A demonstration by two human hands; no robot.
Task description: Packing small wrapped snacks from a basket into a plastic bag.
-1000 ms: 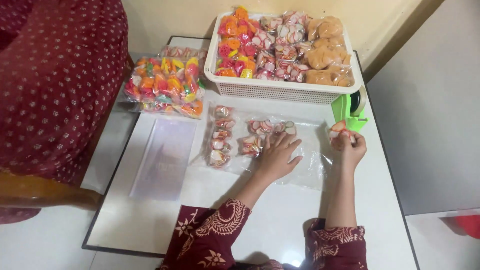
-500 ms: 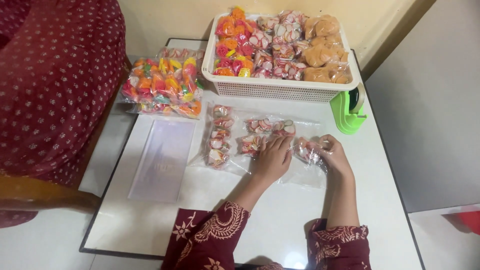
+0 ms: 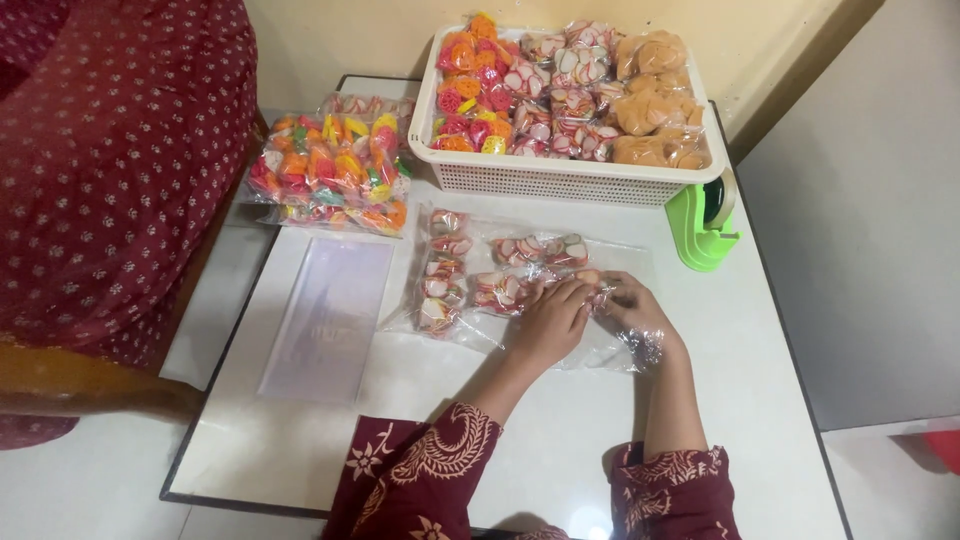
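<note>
White basket (image 3: pixel 560 182) of snack packets, green tape dispenser (image 3: pixel 703 235), colourful candy bag (image 3: pixel 328 172), maroon dotted cloth (image 3: pixel 110 170).

Soft, even indoor light; sharp, faint table glare.

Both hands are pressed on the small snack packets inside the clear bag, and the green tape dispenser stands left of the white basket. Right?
Not quite. The head view shows the green tape dispenser at the right end of the white basket, not left. The left hand and right hand are indeed on the small snack packets in the clear bag.

White table (image 3: pixel 300 440), cream wall (image 3: pixel 330 40), pale floor (image 3: pixel 80 490)
</note>
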